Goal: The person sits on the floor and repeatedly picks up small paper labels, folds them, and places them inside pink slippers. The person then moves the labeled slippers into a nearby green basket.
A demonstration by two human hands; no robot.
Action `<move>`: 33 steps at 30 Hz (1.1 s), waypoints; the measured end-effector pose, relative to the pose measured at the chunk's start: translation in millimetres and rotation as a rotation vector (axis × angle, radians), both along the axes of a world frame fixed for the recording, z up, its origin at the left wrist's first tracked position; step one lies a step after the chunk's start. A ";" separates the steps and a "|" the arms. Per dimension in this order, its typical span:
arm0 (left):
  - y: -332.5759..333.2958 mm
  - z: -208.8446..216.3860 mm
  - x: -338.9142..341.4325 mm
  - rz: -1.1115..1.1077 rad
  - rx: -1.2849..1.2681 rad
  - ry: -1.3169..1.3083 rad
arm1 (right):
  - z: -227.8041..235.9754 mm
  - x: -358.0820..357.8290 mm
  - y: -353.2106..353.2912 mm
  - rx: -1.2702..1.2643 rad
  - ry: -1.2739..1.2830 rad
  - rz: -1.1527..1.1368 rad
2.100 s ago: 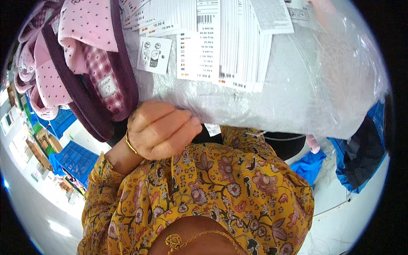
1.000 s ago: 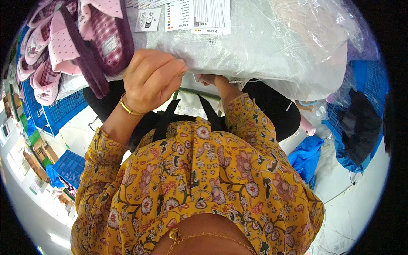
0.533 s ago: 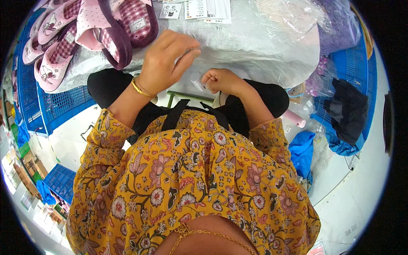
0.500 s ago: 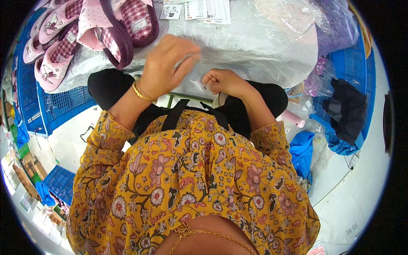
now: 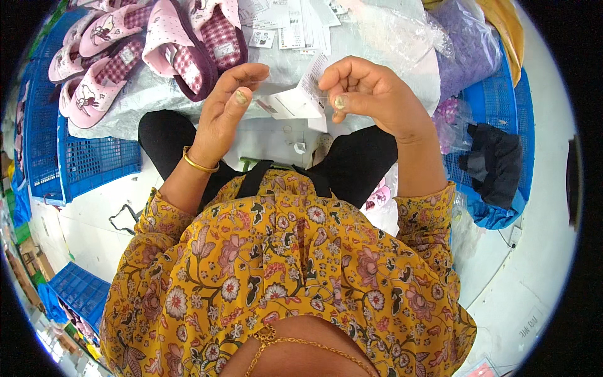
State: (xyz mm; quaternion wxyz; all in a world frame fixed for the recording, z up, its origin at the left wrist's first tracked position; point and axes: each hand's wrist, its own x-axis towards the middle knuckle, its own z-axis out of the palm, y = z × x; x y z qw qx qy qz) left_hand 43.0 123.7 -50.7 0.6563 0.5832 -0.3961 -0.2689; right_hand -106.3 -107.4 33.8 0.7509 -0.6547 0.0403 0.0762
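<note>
White folded paper tags (image 5: 298,103) with fine print hang between my hands, over the table's near edge. My right hand (image 5: 370,94) has its fingers curled, thumb pressed in, pinching the right side of the tags. My left hand (image 5: 229,107) is raised at their left end, its thumb and fingers apart. A faint clear line, perhaps a thread, shows near the left fingertips; I cannot make out what it joins. Several pink slippers (image 5: 169,50) with dark soles and checked insoles lie just beyond my left hand. Loose printed tags (image 5: 295,28) are spread on the plastic-covered surface ahead.
Blue plastic crates (image 5: 100,160) stand at the left, and another blue crate (image 5: 512,113) at the right has dark cloth (image 5: 496,163) draped over it. A purple bundle in clear plastic (image 5: 468,44) sits far right. A small white piece (image 5: 299,147) lies below my hands.
My right hand has risen and moved right, bringing the tags up between my hands. My left hand has lowered slightly, its thumb now apart from the fingers. The view has shifted a little.
</note>
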 end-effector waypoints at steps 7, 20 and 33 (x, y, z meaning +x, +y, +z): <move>-26.6 40.9 31.0 0.050 -0.208 -0.014 | 46.0 42.9 -15.2 -0.226 -0.188 -0.024; -45.2 26.6 28.1 0.289 -0.038 0.024 | 27.7 108.6 -99.2 0.112 -0.269 -0.313; -104.2 22.2 57.4 0.307 0.490 -0.876 | -45.1 88.8 -96.5 -0.909 -0.107 -0.883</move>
